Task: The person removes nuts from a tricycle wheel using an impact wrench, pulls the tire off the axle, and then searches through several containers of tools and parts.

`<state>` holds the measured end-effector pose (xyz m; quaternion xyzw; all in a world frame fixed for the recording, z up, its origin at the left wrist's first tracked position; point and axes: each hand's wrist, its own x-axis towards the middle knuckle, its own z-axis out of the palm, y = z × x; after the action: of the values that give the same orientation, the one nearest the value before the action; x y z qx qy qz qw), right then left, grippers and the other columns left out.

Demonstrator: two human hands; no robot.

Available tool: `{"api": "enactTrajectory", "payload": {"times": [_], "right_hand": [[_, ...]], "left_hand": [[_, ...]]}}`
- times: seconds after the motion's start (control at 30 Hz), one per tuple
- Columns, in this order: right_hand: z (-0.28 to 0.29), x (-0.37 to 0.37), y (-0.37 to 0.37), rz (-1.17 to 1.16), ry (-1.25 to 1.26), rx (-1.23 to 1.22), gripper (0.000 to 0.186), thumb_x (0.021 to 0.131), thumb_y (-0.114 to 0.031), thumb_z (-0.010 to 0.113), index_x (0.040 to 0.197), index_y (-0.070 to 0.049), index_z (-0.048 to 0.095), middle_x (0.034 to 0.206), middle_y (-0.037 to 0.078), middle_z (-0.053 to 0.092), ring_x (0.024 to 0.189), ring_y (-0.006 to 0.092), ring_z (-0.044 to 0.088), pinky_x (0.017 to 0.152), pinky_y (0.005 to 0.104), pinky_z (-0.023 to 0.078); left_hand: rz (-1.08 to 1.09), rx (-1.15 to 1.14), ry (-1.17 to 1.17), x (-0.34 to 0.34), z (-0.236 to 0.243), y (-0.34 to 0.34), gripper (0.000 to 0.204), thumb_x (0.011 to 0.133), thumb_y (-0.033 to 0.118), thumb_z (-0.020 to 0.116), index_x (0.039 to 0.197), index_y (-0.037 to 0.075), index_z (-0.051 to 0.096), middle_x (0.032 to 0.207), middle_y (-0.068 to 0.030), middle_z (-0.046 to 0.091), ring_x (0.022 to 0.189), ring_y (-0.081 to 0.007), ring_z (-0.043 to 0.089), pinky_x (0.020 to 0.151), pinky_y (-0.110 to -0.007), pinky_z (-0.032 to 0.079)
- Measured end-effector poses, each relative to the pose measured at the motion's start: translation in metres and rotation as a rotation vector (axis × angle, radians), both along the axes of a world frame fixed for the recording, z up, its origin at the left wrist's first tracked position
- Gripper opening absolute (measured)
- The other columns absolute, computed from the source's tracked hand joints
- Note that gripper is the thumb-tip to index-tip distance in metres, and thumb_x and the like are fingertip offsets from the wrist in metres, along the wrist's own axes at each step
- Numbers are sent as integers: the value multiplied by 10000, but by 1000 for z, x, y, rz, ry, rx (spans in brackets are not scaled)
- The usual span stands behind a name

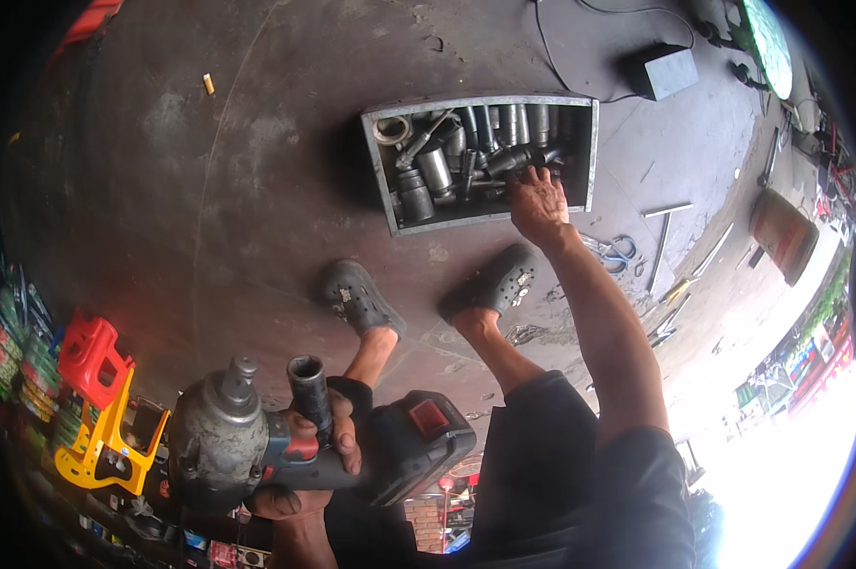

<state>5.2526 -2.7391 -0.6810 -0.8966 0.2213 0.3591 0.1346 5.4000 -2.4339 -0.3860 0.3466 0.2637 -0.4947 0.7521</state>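
Note:
My left hand [300,503] is closed round the handle of a cordless impact wrench [221,441], its bare drive pointing up and its battery to the right. The same hand's fingers also hold a dark deep socket [310,391] upright against the handle. Ahead, on the floor, lies a grey metal tray [485,100] of sockets. My right hand [540,201] reaches over its near right side, fingers apart and pointing down among the sockets. The fingertips are partly hidden in shadow. Beside them lie several sockets [434,173] and a tape roll [391,129].
My feet in dark clogs [357,296] stand just short of the tray. To the right lie a T-handle wrench [667,237], blue-handled scissors [620,254] and other hand tools. A box with a cable [671,73] sits at far right; red and yellow plastic stools [94,360] at left.

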Motion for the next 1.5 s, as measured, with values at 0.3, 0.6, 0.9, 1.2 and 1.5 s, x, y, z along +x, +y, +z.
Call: {"api": "enactTrajectory", "payload": {"times": [0.3,0.6,0.9,1.2,1.5], "right_hand": [[-6,-6,-14,-46,-20,63,334,848,-130,540,1170,-151,630,1155,135,549,1120,326,504,870,458,486],[-12,-6,-23,167,-48,12,201,834,-87,545,1020,-86,621,1110,103,553,1009,277,595,776,424,554],[-5,5,0,-622,-59,-107,286,819,-193,592,1065,-50,615,1171,180,583,1102,381,549,975,471,433],[21,-6,-30,-685,182,-76,347,864,-216,536,1156,-43,608,1195,173,587,1160,369,526,964,454,446],[-42,-30,4,-876,-287,572,336,851,-232,662,1145,-79,607,1002,112,651,933,211,606,841,346,479]], "left_hand": [[25,-16,57,-4,-3,3,741,599,202,876,1218,-31,541,1183,-266,473,979,-322,567,668,-395,561],[47,65,132,-7,-2,-4,871,534,236,887,1224,-82,461,1035,-226,494,906,-309,585,686,-366,560],[19,135,60,-6,0,-13,772,558,188,835,1200,-59,484,1072,-206,480,957,-281,567,710,-346,552],[52,65,122,-6,3,-13,750,620,264,873,1223,-14,523,1054,-223,494,995,-316,564,716,-377,556],[50,16,49,-8,7,-10,758,631,276,861,1263,15,535,1053,-213,505,974,-288,563,705,-362,557]]}}
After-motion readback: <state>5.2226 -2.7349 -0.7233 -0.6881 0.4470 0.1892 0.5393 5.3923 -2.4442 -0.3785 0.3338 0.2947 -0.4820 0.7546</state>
